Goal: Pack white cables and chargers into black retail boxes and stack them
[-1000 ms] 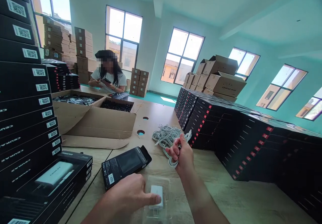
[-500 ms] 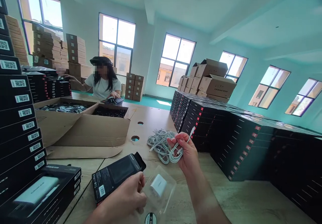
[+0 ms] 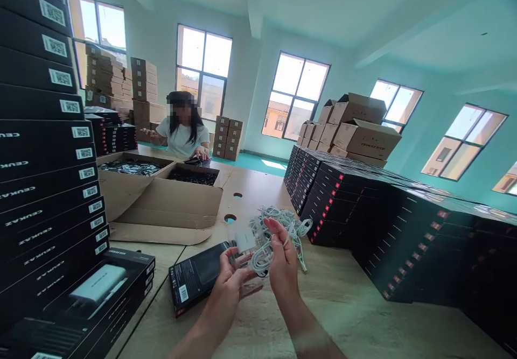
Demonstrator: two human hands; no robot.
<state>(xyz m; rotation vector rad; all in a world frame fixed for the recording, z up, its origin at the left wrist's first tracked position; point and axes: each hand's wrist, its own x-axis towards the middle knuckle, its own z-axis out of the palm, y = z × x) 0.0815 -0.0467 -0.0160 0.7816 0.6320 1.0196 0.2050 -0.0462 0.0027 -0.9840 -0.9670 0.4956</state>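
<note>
My left hand [image 3: 226, 290] grips a clear plastic tray [image 3: 251, 290], raised off the table and tilted. A white charger [image 3: 244, 239] sits in the tray's far part. My right hand [image 3: 284, 265] is closed on a coiled white cable [image 3: 262, 258], held at the tray's near part; I cannot tell whether the coil rests in it. Just beyond my right hand lies a tangled pile of white cables [image 3: 278, 216]. A black box [image 3: 196, 279] with a printed label lies flat to the left of my left hand.
Tall black box stacks stand at left [image 3: 48, 187] and right [image 3: 347, 203]. An upper box at lower left shows another white charger [image 3: 99, 283]. Open cartons [image 3: 165, 213] of small parts lie farther back. Across the table sits a co-worker [image 3: 186, 127].
My left hand has picked up the clear tray with the charger and raised it. My right hand has brought the coiled cable over to the tray. The view has turned left.
</note>
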